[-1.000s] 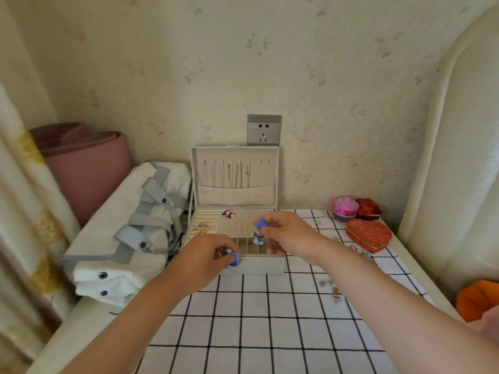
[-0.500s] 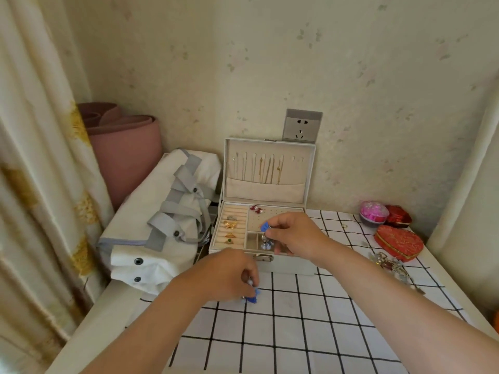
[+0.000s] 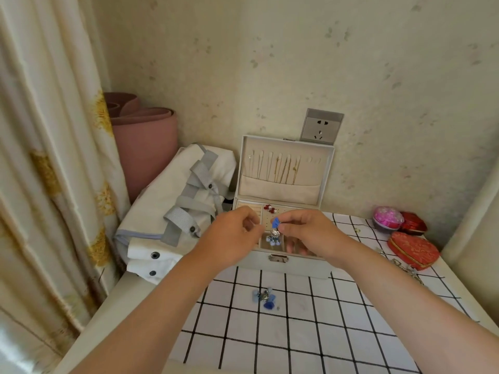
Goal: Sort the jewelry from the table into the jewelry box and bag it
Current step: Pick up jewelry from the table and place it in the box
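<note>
The pale jewelry box [image 3: 299, 266] stands open at the back of the checked tablecloth [image 3: 297, 333], its lid [image 3: 286, 188] upright with thin chains hanging in it. Small red earrings [image 3: 270, 208] lie on its perforated tray. My right hand [image 3: 313, 234] pinches a blue and silver dangling earring [image 3: 275, 231] over the box's front compartment. My left hand [image 3: 232, 240] hovers just left of that earring, fingers loosely curled and empty. A matching blue earring [image 3: 266, 298] lies on the cloth in front of the box. The white bag with grey straps [image 3: 183, 211] lies left of the box.
A red heart-shaped box [image 3: 413, 252], a pink round box [image 3: 387, 217] and a small red box [image 3: 414, 225] sit at the right back corner. A metal chain [image 3: 403, 267] lies near the heart box. A pink rolled mat [image 3: 145, 149] and a curtain [image 3: 40, 171] stand at the left.
My left hand put its blue earring down on the cloth and rose up beside my right hand. My right hand still holds its earring over the box. The view shifted left.
</note>
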`<state>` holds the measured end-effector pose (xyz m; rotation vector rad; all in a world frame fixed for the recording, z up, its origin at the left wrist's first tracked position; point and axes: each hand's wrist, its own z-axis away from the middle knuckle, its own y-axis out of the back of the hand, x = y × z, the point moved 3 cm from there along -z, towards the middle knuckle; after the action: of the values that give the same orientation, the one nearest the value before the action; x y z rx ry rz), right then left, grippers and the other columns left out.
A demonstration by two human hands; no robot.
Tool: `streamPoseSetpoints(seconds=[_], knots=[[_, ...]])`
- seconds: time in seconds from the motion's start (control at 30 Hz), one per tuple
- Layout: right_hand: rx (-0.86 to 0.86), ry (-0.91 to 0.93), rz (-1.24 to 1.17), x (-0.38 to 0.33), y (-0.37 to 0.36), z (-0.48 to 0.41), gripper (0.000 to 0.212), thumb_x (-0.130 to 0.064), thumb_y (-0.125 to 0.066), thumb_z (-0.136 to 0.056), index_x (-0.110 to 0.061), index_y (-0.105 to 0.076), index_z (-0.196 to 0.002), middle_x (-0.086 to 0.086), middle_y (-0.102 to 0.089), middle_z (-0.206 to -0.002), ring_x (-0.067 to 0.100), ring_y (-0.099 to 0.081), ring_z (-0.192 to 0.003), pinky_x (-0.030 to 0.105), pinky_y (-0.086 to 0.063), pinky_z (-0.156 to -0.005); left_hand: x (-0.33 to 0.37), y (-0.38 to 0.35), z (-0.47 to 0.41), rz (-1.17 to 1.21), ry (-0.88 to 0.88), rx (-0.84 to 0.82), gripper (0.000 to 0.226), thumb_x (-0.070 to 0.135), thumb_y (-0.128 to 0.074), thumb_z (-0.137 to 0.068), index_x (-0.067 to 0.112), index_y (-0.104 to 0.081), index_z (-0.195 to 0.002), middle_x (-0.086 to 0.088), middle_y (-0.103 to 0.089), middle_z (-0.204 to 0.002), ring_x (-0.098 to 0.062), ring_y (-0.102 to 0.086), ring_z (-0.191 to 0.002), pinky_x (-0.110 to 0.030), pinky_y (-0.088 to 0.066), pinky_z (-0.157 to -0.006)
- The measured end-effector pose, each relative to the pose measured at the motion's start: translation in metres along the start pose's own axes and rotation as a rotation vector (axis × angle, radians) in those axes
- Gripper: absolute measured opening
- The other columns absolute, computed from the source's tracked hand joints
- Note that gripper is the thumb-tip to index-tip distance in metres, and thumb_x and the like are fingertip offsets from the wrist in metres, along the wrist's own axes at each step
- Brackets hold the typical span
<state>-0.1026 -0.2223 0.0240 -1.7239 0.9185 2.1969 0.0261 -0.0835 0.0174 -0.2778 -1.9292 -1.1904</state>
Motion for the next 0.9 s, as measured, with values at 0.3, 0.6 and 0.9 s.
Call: streamPoseSetpoints(seconds=[0.3, 0.6, 0.9], knots=[[0.033, 0.074, -0.064, -0.012, -0.001, 0.006, 0.017, -0.010, -0.073, -0.089, -0.012, -0.073, -0.106, 0.013, -0.075, -0.089, 0.017, -0.063, -0.055, 0.024, -0.042, -0.043, 0.003, -0.016, -0.007, 0.319, 0.079, -0.085, 0.012, 0.021, -0.076, -0.083, 0.028, -0.075, -0.093, 0.006, -0.076, -0.084, -0.014, -0.071, -0.084, -0.033, -0.057, -0.085], [-0.032, 0.128, 0.122, -0.020, 0.003, -0.001, 0.009, -0.025, -0.070, -0.092, -0.024, -0.077, -0.088, 0.015, -0.074, -0.093, 0.019, -0.064, -0.069, 0.024, -0.042, -0.049, -0.002, -0.009, -0.013, 0.168, 0.024, 0.091, 0.016, 0.023, -0.078, -0.081, 0.037, -0.072, -0.075, 0.018, -0.070, -0.074, 0.006, -0.057, -0.062, -0.026, -0.051, -0.066], [0.009, 0.252, 0.253, -0.010, 0.005, -0.007, 0.016, -0.010, -0.073, -0.089, -0.022, -0.079, -0.098, -0.006, -0.076, -0.086, 0.011, -0.062, -0.061, 0.017, -0.051, -0.057, 0.001, -0.016, -0.021, 0.186, 0.005, 0.044, 0.018, 0.020, -0.078, -0.082, 0.036, -0.071, -0.079, 0.013, -0.073, -0.079, -0.003, -0.068, -0.078, -0.037, -0.058, -0.082]])
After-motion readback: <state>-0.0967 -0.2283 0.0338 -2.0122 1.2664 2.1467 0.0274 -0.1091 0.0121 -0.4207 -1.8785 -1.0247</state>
